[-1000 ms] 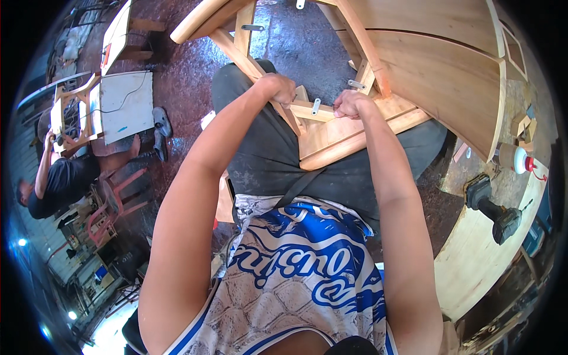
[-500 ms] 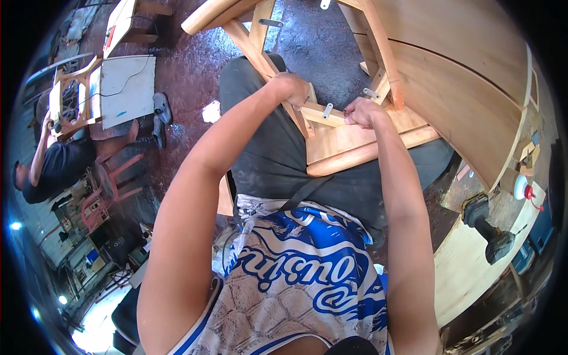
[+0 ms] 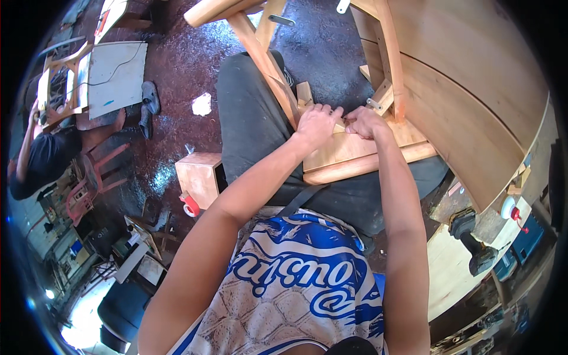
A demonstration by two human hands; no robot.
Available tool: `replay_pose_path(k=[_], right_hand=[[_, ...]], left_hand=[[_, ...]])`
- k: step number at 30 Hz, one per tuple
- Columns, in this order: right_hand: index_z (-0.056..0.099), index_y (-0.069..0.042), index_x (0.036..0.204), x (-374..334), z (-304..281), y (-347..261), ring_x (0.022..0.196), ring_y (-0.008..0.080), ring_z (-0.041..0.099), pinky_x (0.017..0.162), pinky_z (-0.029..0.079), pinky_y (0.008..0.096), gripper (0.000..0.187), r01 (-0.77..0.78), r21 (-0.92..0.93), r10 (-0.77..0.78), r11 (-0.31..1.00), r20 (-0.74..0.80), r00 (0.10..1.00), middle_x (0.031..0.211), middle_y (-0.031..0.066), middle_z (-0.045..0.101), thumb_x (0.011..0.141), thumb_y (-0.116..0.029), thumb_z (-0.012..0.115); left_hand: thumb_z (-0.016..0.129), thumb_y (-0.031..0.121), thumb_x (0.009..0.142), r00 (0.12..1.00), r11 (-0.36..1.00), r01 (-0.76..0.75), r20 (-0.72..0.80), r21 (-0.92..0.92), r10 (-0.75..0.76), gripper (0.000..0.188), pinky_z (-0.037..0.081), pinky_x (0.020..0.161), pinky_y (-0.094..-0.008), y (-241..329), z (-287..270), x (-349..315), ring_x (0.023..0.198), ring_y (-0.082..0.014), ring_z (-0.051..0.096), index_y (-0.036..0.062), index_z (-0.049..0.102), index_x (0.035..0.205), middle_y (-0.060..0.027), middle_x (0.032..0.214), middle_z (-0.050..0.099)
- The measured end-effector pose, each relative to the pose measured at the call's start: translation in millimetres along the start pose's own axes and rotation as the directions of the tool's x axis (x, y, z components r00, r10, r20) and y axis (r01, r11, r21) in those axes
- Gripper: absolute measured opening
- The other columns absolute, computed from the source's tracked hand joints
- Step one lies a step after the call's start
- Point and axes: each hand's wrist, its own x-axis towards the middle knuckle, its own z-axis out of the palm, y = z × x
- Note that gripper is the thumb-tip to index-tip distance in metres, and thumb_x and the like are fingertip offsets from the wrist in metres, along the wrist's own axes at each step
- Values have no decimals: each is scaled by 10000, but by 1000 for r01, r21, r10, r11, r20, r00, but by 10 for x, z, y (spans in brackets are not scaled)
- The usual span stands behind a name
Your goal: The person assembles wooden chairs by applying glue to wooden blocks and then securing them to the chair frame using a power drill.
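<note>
An unfinished wooden chair frame (image 3: 367, 163) rests across my lap, its legs pointing away from me. Over the short wooden rail (image 3: 339, 128) at its middle lies my left hand (image 3: 319, 124), fingers curled around it and covering most of it. My right hand (image 3: 365, 122) is closed at the rail's right end, fingertips pinched close to the left hand's. Whatever small thing sits between those fingertips is hidden. Metal plates with holes are fixed to the frame: one plate (image 3: 374, 104) beside my right hand, another plate (image 3: 281, 20) higher up.
A large wooden panel (image 3: 467, 89) stands at right. Below it, a black cordless drill (image 3: 471, 242) lies on a plywood board (image 3: 449, 272), near a white bottle with a red cap (image 3: 511, 210). At left are a wooden box (image 3: 199, 173), red tape roll (image 3: 190, 205) and a co-worker (image 3: 50, 157) with another frame.
My left hand has shifted right along the rail, now covering the metal plate there and nearly meeting my right hand. The right hand stays about in place. The box and tape have come into view.
</note>
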Motion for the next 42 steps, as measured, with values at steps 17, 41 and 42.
replay_pose_path(k=[17,41,42], right_hand=[[754,-165,1135,-35,-38,-58,629,191,643,542,509,355,330,-31,56,31,998,7,1000,808,85,715,806,-135,748],[741,-86,763,217,25,103,663,213,680,595,524,386,84,34,-90,-29,995,56,998,728,76,718,798,-144,692],[744,-88,777,186,10,96,673,214,682,604,527,386,81,17,-59,-14,998,62,998,737,75,720,801,-141,689]], left_hand=[[735,385,735,764,996,-87,644,35,45,443,522,843,-407,-635,-465,817,925,-313,690,116,749,1086,-140,989,741],[768,274,824,734,991,-47,669,-122,117,384,509,911,-323,-705,-390,820,1002,-199,691,67,724,1145,-80,1095,747],[763,273,826,742,993,-64,661,-98,113,382,507,913,-322,-707,-385,826,1002,-197,691,70,723,1147,-80,1101,745]])
